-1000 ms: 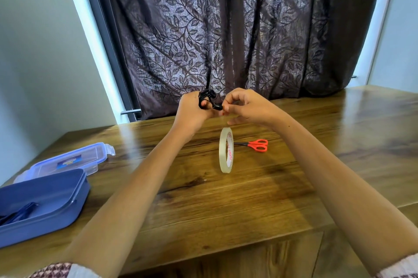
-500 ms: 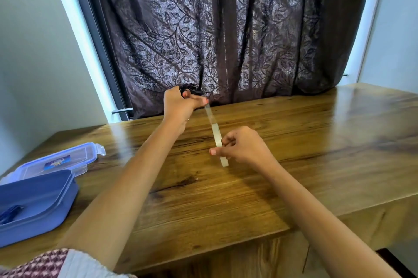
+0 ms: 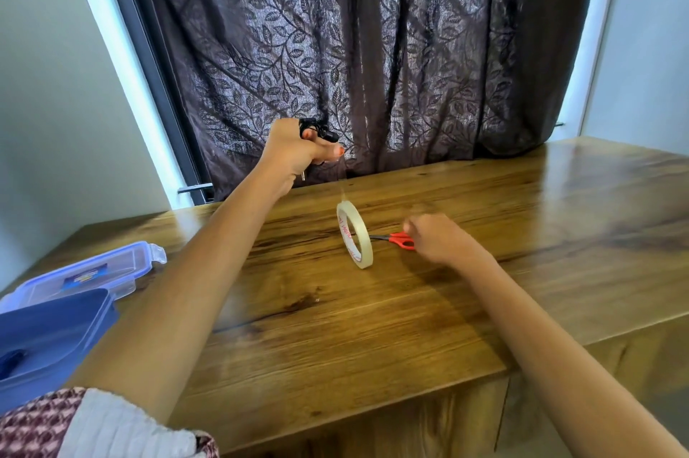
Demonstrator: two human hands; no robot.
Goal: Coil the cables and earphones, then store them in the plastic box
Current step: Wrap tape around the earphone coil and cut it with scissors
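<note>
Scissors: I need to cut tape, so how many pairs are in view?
1. Red-handled scissors lie on the table right of the tape roll, at the right hand. Plastic box interior partly unseen.

2 obstacles sit mid-table: the tape roll (image 3: 354, 239) standing on edge and the scissors (image 3: 399, 239) just right of it. The plastic box (image 3: 56, 345) and its lid (image 3: 93, 271) crowd the left edge. Bare table (image 3: 335, 327) lies between; the curtain (image 3: 373, 66) closes the far side.
</note>
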